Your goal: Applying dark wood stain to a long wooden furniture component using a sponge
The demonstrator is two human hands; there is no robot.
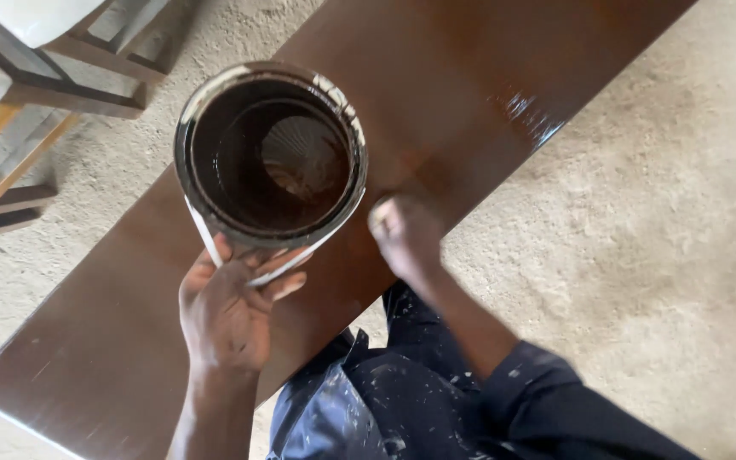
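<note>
Tin held over the brown board

My left hand (227,311) grips the varnish tin (270,153) from below; my right hand (404,234), closed and blurred, presses the board (470,68) just right of it.

Left hand (230,311) raised, fingers curled; right hand (404,234) fisted, lowered.

The blurred right hand (404,232) hides whatever its fingers press; the round, brown-stained metal paint can (270,153) covers the left hand's (230,311) fingertips.
</note>
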